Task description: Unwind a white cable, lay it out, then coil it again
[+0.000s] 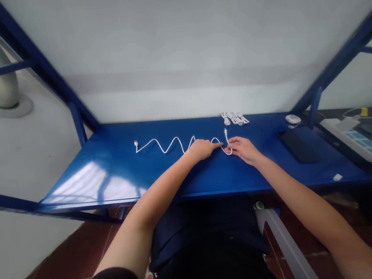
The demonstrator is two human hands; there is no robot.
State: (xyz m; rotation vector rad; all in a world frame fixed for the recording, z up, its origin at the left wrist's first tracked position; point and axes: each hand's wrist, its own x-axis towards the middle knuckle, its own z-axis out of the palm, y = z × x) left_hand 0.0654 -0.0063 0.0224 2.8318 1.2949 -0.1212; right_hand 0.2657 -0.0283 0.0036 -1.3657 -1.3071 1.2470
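A white USB charging cable lies in a zigzag across the blue table, its larger plug at the left end. My left hand rests on the cable, index finger stretched to the right and touching the cable, the other fingers curled over it. Close beside it, my right hand is closed, thumb and fingers pinching the cable where it bends in a loop. Just above the right fingertips, the cable's small connector points away from me. Part of the cable is hidden under my left hand.
Several bundled white cables lie near the table's back edge. Rightward are a white rounded case, a dark phone-like slab, a small white piece and a power strip. Blue frame posts flank the blue table.
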